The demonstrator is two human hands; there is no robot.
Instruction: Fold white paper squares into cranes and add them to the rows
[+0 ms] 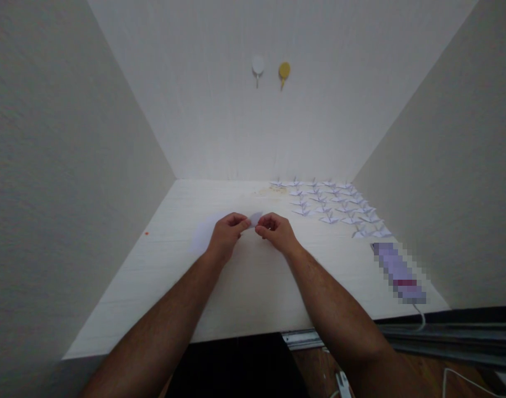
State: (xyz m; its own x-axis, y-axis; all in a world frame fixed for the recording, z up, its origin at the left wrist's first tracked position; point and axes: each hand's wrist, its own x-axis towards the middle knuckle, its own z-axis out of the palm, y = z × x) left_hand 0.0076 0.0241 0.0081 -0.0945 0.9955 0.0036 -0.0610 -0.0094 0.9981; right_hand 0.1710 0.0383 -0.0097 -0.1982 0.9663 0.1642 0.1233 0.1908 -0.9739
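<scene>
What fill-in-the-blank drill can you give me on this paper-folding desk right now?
1. Exactly ____ hands, the left hand and right hand, grip the small white piece of paper.
2. The rows of folded white paper cranes lie on the pale wooden table to the ____ of the hands.
3. On the back wall, a round white hook hangs beside a second round hook coloured ____.
Missing words: two; right; yellow.
</scene>
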